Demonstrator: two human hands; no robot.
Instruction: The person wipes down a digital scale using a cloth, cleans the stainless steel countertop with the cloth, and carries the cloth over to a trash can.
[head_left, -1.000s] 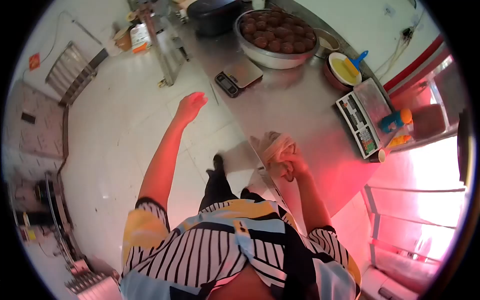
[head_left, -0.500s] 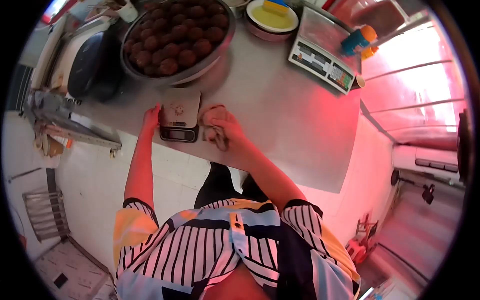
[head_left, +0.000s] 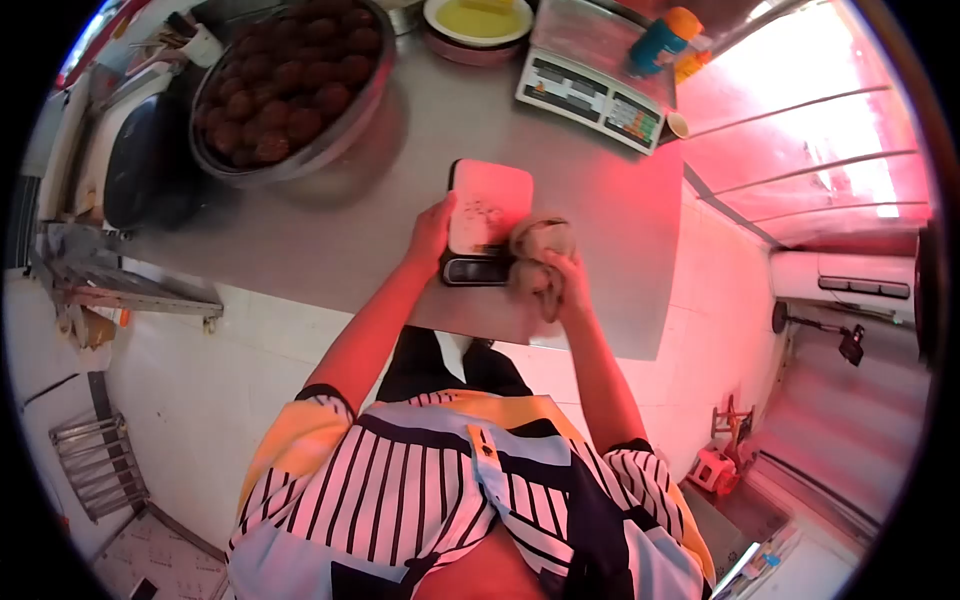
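One small, flat, rectangular kitchen scale with a pale platform and a black display end (head_left: pixel 490 207) lies between the two hands, over the grey metal table (head_left: pixel 620 290) near its front edge. Its long axis points away from the body, display end closest to the person, with dark specks scattered on the platform. The left hand (head_left: pixel 432 230) is the nearer one, directly against the scale's long left side; the right hand (head_left: pixel 568 278) is just off the lower right corner, where its cloth overlaps the display end.

The left hand is closed around that left edge, though the fingers beneath are hidden, and whether the scale rests flat or is slightly raised I cannot tell. The right hand is bunched around a crumpled beige-brown cloth (head_left: pixel 541 240), somewhat blurred, its folds spilling past the fingers. Well beyond the left hand stands a large round metal bowl (head_left: pixel 345 145) heaped with dark brown balls (head_left: pixel 285 80); a white counter scale with a metal tray (head_left: pixel 592 98) sits farther off, to the right.
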